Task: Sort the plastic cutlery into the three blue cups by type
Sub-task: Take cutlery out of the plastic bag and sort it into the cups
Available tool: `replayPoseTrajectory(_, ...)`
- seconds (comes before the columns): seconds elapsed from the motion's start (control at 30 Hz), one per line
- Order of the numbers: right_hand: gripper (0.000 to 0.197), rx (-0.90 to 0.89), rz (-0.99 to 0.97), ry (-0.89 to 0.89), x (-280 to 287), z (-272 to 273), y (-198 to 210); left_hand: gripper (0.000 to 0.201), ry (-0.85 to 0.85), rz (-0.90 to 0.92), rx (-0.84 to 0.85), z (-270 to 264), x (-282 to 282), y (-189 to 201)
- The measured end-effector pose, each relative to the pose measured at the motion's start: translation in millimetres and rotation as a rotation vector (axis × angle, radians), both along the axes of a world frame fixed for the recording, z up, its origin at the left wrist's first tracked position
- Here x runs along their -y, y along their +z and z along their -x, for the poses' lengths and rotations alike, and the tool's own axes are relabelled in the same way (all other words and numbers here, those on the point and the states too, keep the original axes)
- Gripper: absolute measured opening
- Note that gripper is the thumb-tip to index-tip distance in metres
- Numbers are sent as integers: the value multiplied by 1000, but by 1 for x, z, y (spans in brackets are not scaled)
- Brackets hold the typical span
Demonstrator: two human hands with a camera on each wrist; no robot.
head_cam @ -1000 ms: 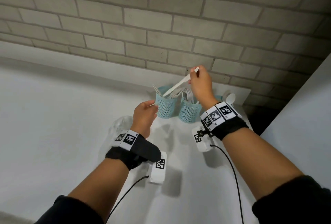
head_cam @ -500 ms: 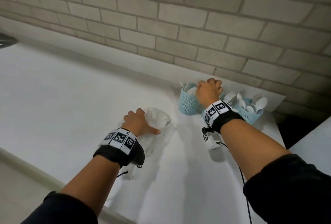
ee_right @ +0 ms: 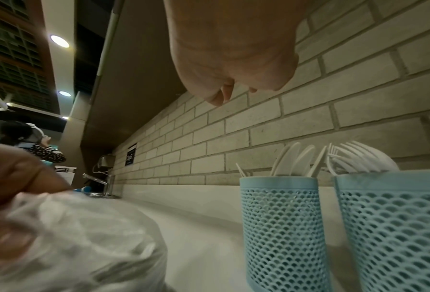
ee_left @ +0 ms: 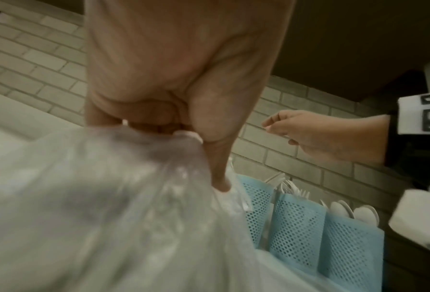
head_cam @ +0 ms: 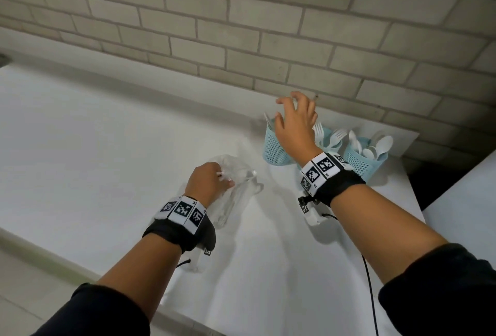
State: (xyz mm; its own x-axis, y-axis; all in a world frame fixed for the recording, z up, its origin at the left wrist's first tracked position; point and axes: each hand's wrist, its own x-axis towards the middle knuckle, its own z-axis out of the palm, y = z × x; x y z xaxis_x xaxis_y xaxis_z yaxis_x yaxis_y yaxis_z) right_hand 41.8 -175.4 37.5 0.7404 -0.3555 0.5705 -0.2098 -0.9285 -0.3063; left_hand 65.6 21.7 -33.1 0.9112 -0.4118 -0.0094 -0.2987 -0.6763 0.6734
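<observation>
You have three pale blue mesh cups standing upright in a row by the brick wall: the left cup point(head_cam: 276, 147) holds knives, the middle cup point(ee_left: 296, 223) forks point(head_cam: 328, 134), the right cup point(head_cam: 362, 164) spoons point(head_cam: 378, 145).

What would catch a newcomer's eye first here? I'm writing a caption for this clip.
Three blue mesh cups stand in a row against the brick wall, stuffed with white plastic cutlery: forks in the middle one, spoons in the rightmost. The right hand hovers open above the leftmost cup, while the left hand grips a crumpled clear plastic bag on the white counter.
</observation>
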Motion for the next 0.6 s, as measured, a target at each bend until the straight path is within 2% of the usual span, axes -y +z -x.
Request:
replayPoseTrajectory(0.17, 28, -16, -32, 97, -2, 15, -5, 49, -99, 244, -63, -7, 5, 12)
replayPoseTrajectory(0.27, 18, -88, -117, 243, 1, 27, -4, 45, -184, 365, -106, -5, 15, 18)
replayPoseTrajectory(0.37, 16, -310, -360, 375, 7, 45, 2, 32, -308, 417, -138, 5, 32, 28)
replayPoseTrajectory(0.4, 22, -388, -426, 385, 9, 52, 4, 33, -352, 417, -142, 9, 39, 30)
replayPoseTrajectory(0.47, 38, -502, -436, 352, 15, 66, 10, 35, -427, 404, -159, 15, 56, 34)
replayPoseTrajectory(0.6, 40, -589, -443, 219, 32, 96, 21, 27, -549, 334, -167, 27, 90, 36)
